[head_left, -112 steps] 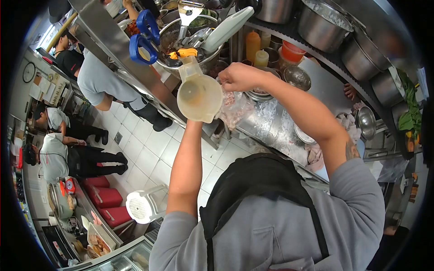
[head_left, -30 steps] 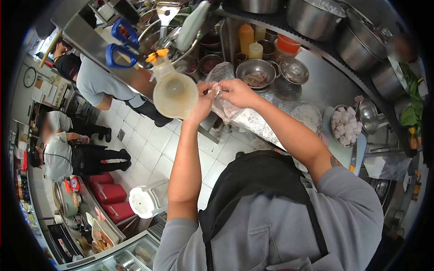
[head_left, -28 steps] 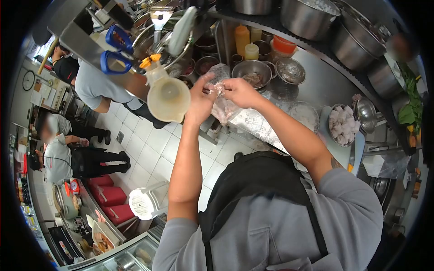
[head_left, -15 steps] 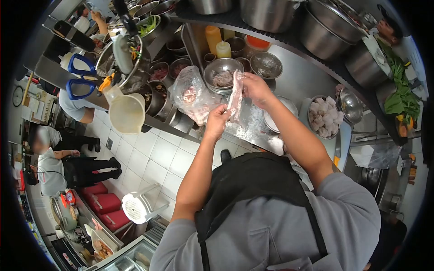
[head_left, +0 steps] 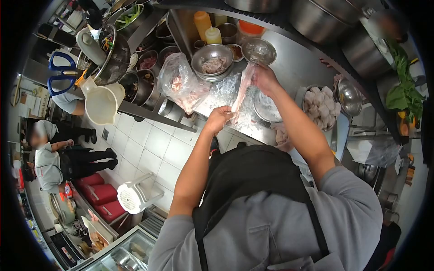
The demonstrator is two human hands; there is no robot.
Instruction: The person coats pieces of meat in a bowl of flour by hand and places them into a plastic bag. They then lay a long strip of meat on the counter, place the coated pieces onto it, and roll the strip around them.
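A long strip of pale raw meat point(head_left: 242, 93) is stretched between my two hands above the steel counter point(head_left: 221, 97). My left hand point(head_left: 219, 119) pinches its lower end, near the counter's front edge. Higher up, my right hand point(head_left: 266, 80) grips the upper end, just below a steel bowl point(head_left: 264, 44) that has pale residue inside. To the left, meat pieces point(head_left: 214, 65) lie in another steel bowl point(head_left: 196, 58), stacked on others. Beside that is a clear plastic bag point(head_left: 176, 72) with raw meat in it. White powder or residue is smeared on the counter.
White chunks point(head_left: 322, 107) fill a bowl on the right. Squeeze bottles point(head_left: 213, 36) stand at the back under a shelf point(head_left: 289, 34) carrying large pots. A plastic jug point(head_left: 104, 104) hangs at the left. Two people stand far left, near a white stool point(head_left: 129, 197).
The strip now spans a longer stretch, with my hands farther apart. My right hand has moved away from the bowl of meat pieces toward the right-hand bowl. The view has shifted.
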